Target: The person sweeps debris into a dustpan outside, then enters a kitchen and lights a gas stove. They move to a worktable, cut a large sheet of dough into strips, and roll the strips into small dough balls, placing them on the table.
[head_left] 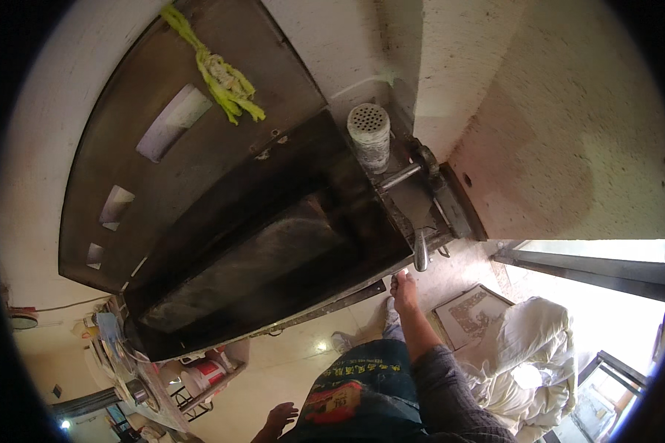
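Note:
My right hand (402,290) reaches to the near right corner of a long, dark machine trough (377,214). Its fingers are closed there, and what they grip, if anything, is hidden. Just above it a rounded metal knob handle (420,251) hangs from the machine's right end. My left hand (281,415) is low in front of the dark printed apron (369,376), holding nothing, fingers apart. White dust lies on the floor of the trough. A white, powdery shaker with a perforated top (372,133) stands at the back right corner.
Behind the trough rises a dark panel (222,159) with a yellow-green knotted cloth strip (218,70). A metal shaft (400,177) sits at the right end. On the right lie a white cloth sack (532,354) and a board (469,317). Left stands a cluttered shelf (144,395).

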Demonstrator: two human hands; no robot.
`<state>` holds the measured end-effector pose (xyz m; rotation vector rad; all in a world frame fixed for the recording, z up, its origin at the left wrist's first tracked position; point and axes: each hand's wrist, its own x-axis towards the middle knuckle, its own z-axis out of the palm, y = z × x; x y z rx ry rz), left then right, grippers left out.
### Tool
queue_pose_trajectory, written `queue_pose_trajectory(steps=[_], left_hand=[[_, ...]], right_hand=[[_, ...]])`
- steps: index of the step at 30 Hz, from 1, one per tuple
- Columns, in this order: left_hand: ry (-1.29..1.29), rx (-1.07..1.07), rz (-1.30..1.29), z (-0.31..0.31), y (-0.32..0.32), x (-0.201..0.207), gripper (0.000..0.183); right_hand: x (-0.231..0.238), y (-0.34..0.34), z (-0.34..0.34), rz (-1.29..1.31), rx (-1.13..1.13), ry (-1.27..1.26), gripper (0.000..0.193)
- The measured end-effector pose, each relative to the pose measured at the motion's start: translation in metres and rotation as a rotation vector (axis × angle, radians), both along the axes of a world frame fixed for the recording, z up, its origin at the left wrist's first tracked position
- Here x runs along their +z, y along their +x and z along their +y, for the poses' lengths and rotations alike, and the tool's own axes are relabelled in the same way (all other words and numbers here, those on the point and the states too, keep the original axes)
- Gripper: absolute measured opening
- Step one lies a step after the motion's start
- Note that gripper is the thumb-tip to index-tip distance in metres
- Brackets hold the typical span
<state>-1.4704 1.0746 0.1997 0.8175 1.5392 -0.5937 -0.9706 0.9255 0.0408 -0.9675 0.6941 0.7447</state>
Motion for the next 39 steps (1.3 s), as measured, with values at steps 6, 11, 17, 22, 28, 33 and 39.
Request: queue_pose_trajectory(steps=[6,11,17,22,28,33,39], left_hand=[[0.166,-1.109,-0.462,-0.013,0.018,-0.001,0.036],[-0.019,-0.219,-0.01,-0.01,0.007,0.002,0.04],[0.113,-0.539,-0.175,-0.017,-0.018,-0.013,0.041],[0.062,-0.391,-0.057,-0.019,-0.023,-0.015,0.034],[0.182,-0.87,-0.251,-0.029,-0.001,0.008,0.033],[0.107,-0.391,-0.021,-0.041,0.046,0.026,0.036],[0.147,-0.331,-0.078,-0.045,0.068,0.04,0.037]], right_hand=[[-0.008,-0.015,0.018,-0.206,-0.087,-0.281,0.014],[-0.007,-0.016,0.018,-0.284,-0.02,-0.349,0.012],[-0.009,-0.018,0.011,-0.331,0.011,-0.292,0.016],[-0.007,-0.012,-0.008,-0.314,0.178,-0.233,0.025],[0.0,0.022,-0.056,-0.087,0.02,-0.09,0.039],[0.0,0.069,-0.071,0.436,-0.097,0.5,0.029],[-0.017,0.069,-0.055,0.132,-0.009,0.054,0.022]])
